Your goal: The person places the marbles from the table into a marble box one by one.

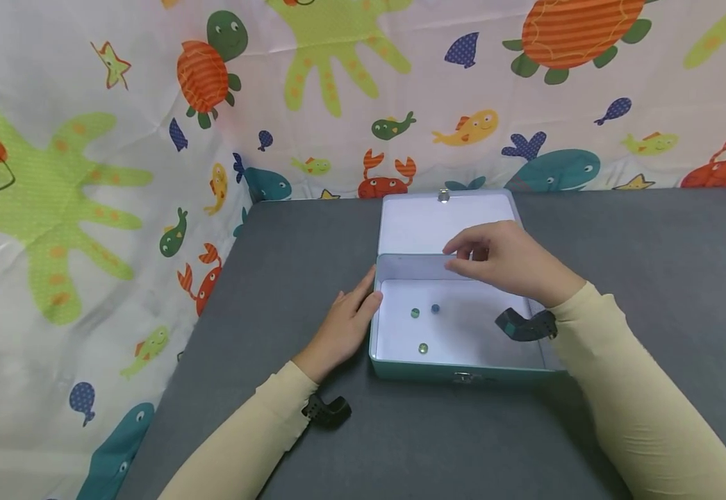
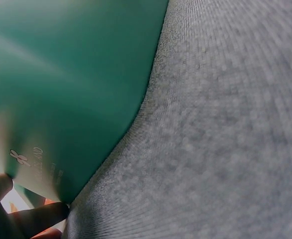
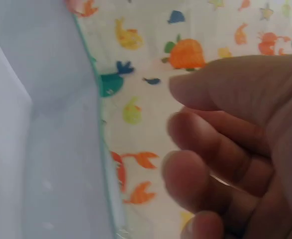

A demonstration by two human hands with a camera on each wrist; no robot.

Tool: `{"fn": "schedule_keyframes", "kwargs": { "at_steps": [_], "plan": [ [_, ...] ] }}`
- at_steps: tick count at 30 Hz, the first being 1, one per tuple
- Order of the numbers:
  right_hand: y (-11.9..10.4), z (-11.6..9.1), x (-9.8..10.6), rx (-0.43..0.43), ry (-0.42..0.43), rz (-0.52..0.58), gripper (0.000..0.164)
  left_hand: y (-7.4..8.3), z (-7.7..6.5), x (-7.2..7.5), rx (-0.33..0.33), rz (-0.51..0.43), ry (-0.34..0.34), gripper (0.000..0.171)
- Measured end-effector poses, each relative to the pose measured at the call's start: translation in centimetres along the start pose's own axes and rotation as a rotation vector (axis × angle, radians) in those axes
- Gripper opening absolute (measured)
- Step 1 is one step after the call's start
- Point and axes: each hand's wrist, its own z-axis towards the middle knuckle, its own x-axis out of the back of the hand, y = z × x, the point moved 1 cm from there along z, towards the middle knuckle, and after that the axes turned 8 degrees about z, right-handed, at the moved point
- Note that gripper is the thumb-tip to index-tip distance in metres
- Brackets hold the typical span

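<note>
Grey woven cloth covers the table (image 1: 300, 271); white curtain (image 1: 344, 132) with printed sea animals stands behind and at left. On the table is the open green box (image 1: 413, 371) — three marbles (image 1: 423, 348) inside. Left hand (image 1: 345, 323) rests straight-fingered against its side; right hand (image 1: 509, 260) hovers over it — loosely bent, thumb and fingertips apart.

Soft, even light fills the head view, with dim shadow on the worktop (image 1: 287, 278) and inside the box (image 1: 413, 371). Pale glare streaks the box in the left wrist view; the right wrist view is hazy, the right hand (image 3: 240, 144) seemingly out of focus.
</note>
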Motion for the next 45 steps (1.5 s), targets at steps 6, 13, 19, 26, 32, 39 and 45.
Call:
{"fn": "schedule_keyframes", "kwargs": {
  "at_steps": [6,13,19,26,32,39,45],
  "plan": [
    [-0.1,-1.5,1.9,-0.041,0.037,-0.058,0.023,0.0,0.0,-0.3,0.0,-0.002,-0.006,0.064],
    [1.9,-3.7,3.7,-0.099,0.057,-0.102,0.027,0.2,0.0,-1.0,0.004,-0.004,-0.008,0.067],
    [3.3,-5.0,4.7,-0.155,0.065,-0.119,0.029,0.3,0.0,-1.3,0.007,-0.006,-0.028,0.068],
    [3.8,-5.7,5.3,-0.194,0.076,-0.12,0.026,0.3,0.1,-1.0,0.002,-0.007,-0.02,0.066],
    [4.2,-6.3,5.6,-0.21,0.091,-0.127,0.025,0.1,0.1,-0.5,0.011,-0.009,-0.012,0.065],
    [4.8,-7.2,5.8,-0.234,0.091,-0.143,0.024,0.0,-0.1,-0.2,0.016,-0.011,-0.003,0.065],
    [5.3,-8.1,6.1,-0.222,0.064,-0.183,0.025,-0.1,-0.1,0.0,0.01,-0.01,0.001,0.065]
  ]
}}
